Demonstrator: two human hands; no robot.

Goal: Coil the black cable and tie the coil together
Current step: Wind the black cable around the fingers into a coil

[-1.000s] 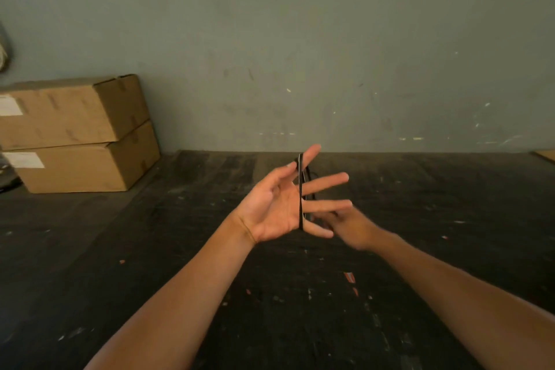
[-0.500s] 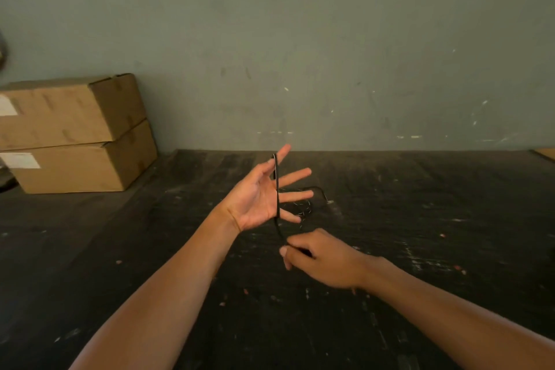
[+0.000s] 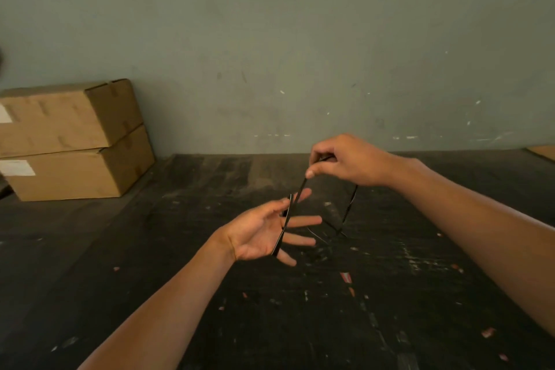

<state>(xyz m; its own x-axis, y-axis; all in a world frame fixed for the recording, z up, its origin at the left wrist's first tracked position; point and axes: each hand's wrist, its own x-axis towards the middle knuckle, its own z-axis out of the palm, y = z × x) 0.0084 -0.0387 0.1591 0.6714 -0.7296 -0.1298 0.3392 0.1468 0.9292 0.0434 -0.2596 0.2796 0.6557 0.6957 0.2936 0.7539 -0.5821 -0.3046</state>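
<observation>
My left hand (image 3: pixel 264 234) is held palm up over the dark table, fingers spread, with turns of the thin black cable (image 3: pixel 289 213) wound around its fingers. My right hand (image 3: pixel 345 164) is above and to the right of it, thumb and fingers pinched on the cable. From that pinch the cable runs down taut to the left hand. A slack length hangs from the right hand's far side and trails down onto the table (image 3: pixel 348 210).
Two stacked cardboard boxes (image 3: pixel 75 141) stand at the back left against the grey-green wall (image 3: pixel 300 54). The dark scuffed table (image 3: pixel 300 309) bears paint flecks. A corner of something tan (image 3: pixel 543 152) shows at the far right edge.
My right hand has risen from below the left hand to above it, carrying the cable up across the left fingers. The left hand has dropped slightly and shifted a little right.
</observation>
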